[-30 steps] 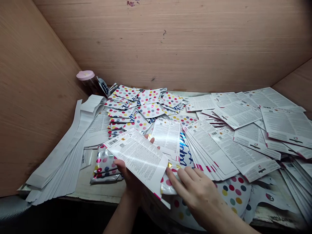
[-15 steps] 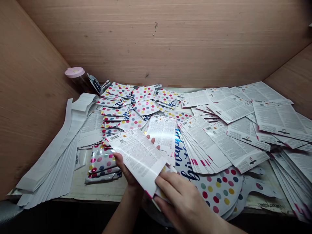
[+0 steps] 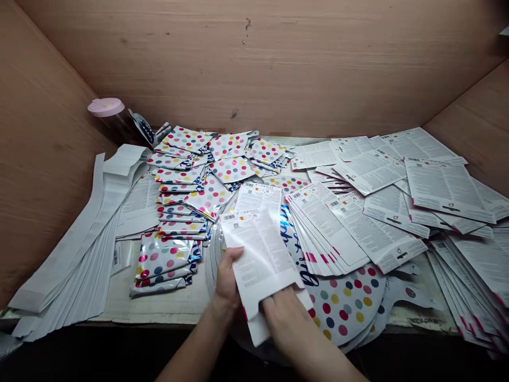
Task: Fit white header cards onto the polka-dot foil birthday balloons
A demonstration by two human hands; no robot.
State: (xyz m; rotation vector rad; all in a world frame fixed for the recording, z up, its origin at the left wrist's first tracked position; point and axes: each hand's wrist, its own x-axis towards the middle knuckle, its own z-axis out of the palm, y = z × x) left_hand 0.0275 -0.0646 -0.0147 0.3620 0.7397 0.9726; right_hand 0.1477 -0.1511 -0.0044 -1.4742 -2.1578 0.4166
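Note:
My left hand point(image 3: 228, 278) grips a white printed card envelope point(image 3: 260, 254) by its left edge, thumb on the front and fingers behind it. The envelope is tilted, its open flap end toward me. My right hand point(image 3: 288, 318) reaches into that opening; its fingertips are hidden inside, and I cannot make out what they hold. Just beyond lies another printed envelope point(image 3: 260, 195). Under my hands are flat round foil balloons point(image 3: 345, 307) with coloured dots and blue lettering.
Folded dotted foil balloons point(image 3: 165, 260) are piled at left and centre back. White paper strips point(image 3: 79, 265) fan out at far left, near a pink-lidded cup point(image 3: 106, 107). Printed envelopes point(image 3: 445, 185) cover the right side. Wooden panels point(image 3: 278, 69) wall in the back and sides.
The envelope has turned more upright and shifted right. My right fingers have gone deeper into its opening, and the dotted foil that showed there is now out of sight. The view has shifted slightly.

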